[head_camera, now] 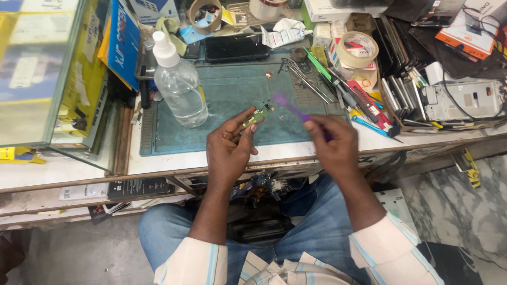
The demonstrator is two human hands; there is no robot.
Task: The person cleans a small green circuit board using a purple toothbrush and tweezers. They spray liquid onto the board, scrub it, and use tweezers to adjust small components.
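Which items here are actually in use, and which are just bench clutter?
In use:
left hand pinching small green circuit board
right hand holding purple brush
teal work mat

Lying about:
clear bottle
tape roll
tweezers
dark phone

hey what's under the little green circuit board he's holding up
Under the small circuit board, pinched in the left hand, lies the blue-green work mat. The fingers cover the board's near end. The right hand holds a purple brush beside it.
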